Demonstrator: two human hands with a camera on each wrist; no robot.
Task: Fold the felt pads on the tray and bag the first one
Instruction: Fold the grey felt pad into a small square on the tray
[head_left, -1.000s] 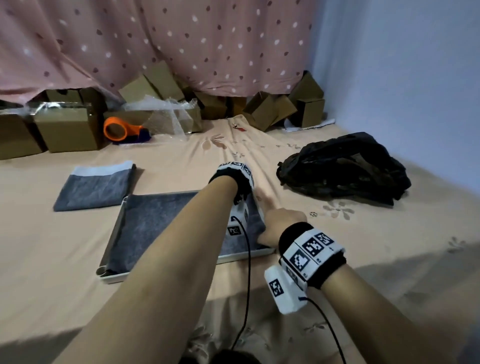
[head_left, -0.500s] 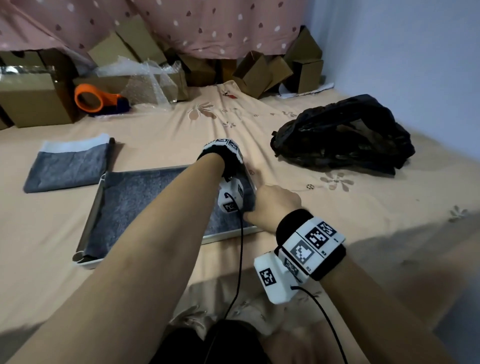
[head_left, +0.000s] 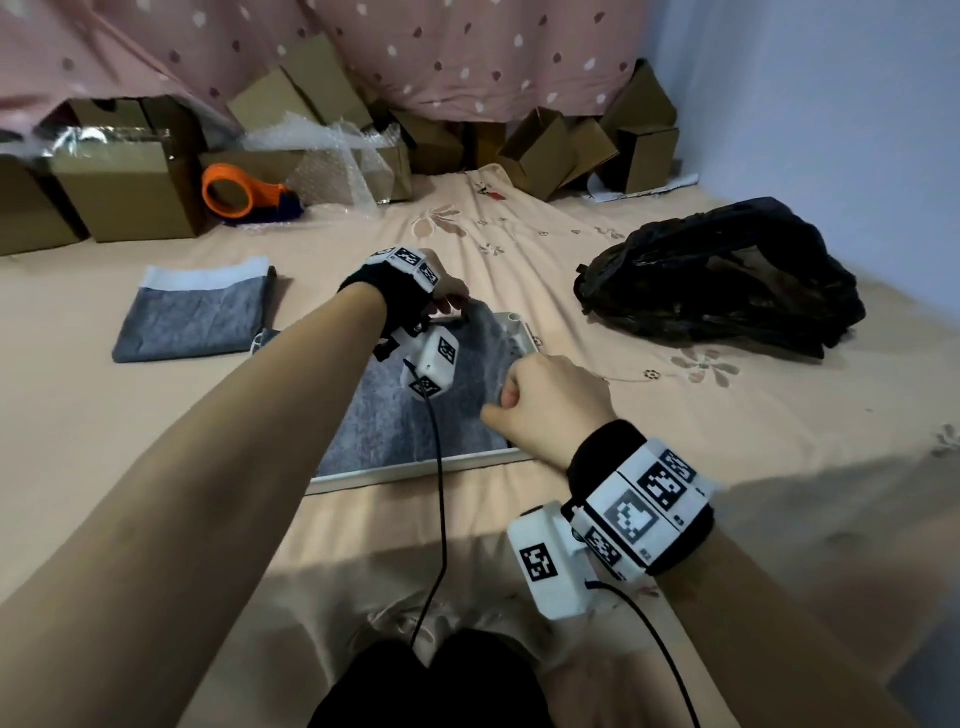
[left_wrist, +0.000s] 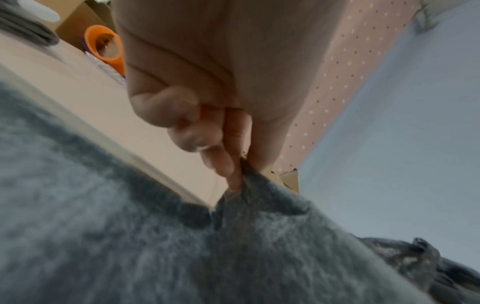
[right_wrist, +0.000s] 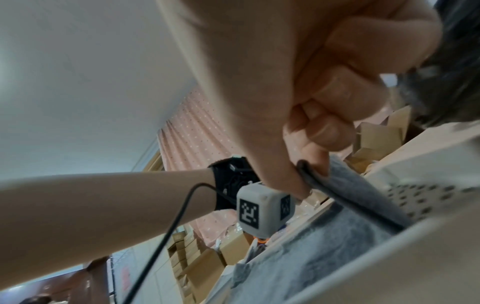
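Since a moment ago both hands have raised the right edge of the felt pad (head_left: 415, 415) off the tray (head_left: 415, 470); left hand (head_left: 447, 296) and right hand (head_left: 545, 400) fingers pinch its corners, so carry both level leftward to fold squarely.

The left forearm (head_left: 249, 415) hides the near-left part of the tray (head_left: 415, 467) and felt pad (head_left: 395, 415). The left wrist view is blurred throughout. The black bag (left_wrist: 428, 265) is cut off at that frame's edge.
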